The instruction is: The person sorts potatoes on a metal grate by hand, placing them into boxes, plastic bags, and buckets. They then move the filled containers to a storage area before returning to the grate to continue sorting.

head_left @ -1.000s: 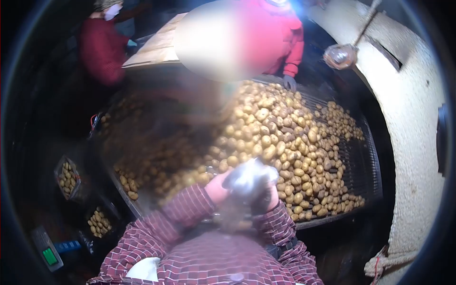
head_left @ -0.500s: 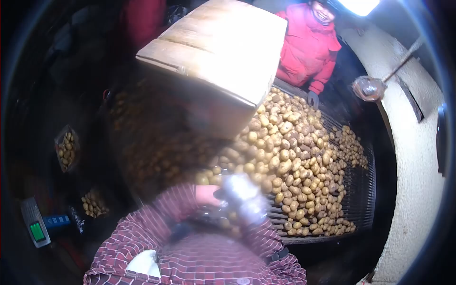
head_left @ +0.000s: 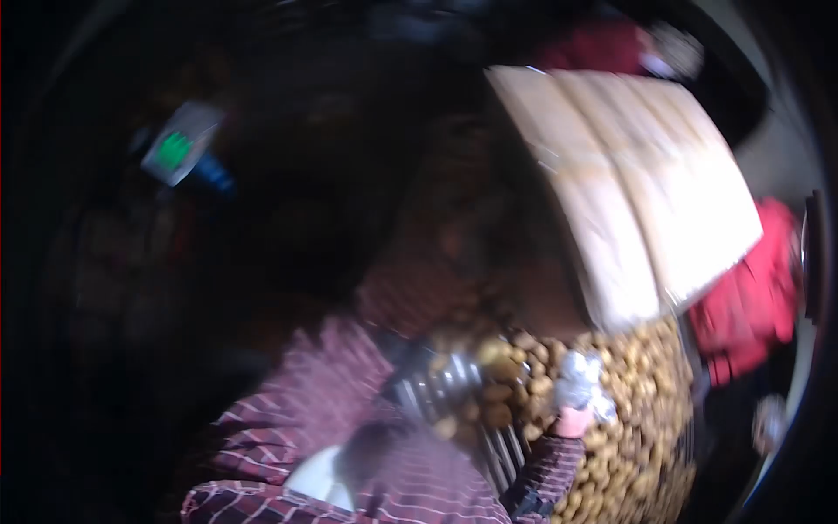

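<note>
My right hand (head_left: 573,423) is closed on crumpled clear plastic (head_left: 578,377), above the heap of potatoes (head_left: 633,389). My left sleeve (head_left: 406,293) reaches up into deep shadow; the left hand at its end is too dark and blurred to read. Shiny clear plastic (head_left: 441,380) lies between my arms, with potatoes beside it. Dark slats (head_left: 504,454) show close to my right forearm.
A bright, box-like cover (head_left: 642,192) hangs over the potatoes. One person in a red jacket (head_left: 742,297) is at the right, another in dark red (head_left: 602,48) beyond the cover. A device with a green display (head_left: 175,150) is at upper left.
The view has swung left, so the cover and red-jacketed person appear farther right. My hands have moved apart; the crumpled plastic is now over the potatoes with my right hand.
</note>
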`<move>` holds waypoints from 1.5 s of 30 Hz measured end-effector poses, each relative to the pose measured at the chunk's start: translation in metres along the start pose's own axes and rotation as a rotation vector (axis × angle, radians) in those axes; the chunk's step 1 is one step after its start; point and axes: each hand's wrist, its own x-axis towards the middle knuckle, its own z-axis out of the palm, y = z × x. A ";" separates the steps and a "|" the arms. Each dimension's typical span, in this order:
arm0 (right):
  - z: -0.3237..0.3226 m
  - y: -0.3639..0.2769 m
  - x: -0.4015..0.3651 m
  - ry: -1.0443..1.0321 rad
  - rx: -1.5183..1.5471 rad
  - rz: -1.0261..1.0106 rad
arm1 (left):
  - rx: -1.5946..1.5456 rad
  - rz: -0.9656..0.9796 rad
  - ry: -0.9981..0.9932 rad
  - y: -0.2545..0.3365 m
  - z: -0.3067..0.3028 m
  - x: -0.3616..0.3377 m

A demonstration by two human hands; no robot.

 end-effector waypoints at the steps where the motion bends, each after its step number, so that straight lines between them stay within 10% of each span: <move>1: 0.004 0.003 0.008 -0.055 0.009 -0.024 | 0.010 0.011 -0.032 0.008 0.006 -0.016; 20: 0.189 0.073 0.194 -0.988 0.107 -0.142 | 0.463 -0.663 0.328 -0.042 -0.091 -0.244; 22: 0.201 0.084 0.194 -1.149 0.275 0.046 | 0.542 -0.797 0.435 -0.029 -0.108 -0.287; 25: 0.214 0.076 0.149 -1.399 0.978 1.005 | 0.632 -0.962 0.609 -0.015 -0.147 -0.366; 28: 0.240 0.121 0.114 -1.227 0.922 1.176 | 0.681 -1.065 0.704 -0.008 -0.189 -0.413; 30: 0.259 0.133 0.097 -1.168 0.814 1.065 | 0.669 -1.120 0.734 -0.020 -0.203 -0.439; 31: 0.267 0.145 0.094 -1.236 0.344 0.447 | 0.651 -1.150 0.734 -0.031 -0.207 -0.452; 34: 0.300 0.138 0.056 -1.114 0.810 0.922 | 0.549 -1.243 0.697 -0.077 -0.203 -0.493; 37: 0.336 0.135 0.035 -1.159 0.362 0.449 | 0.396 -1.328 0.619 -0.143 -0.198 -0.533; 45: 0.524 0.115 -0.053 -1.141 0.091 0.397 | 0.105 -1.533 0.666 -0.243 -0.302 -0.657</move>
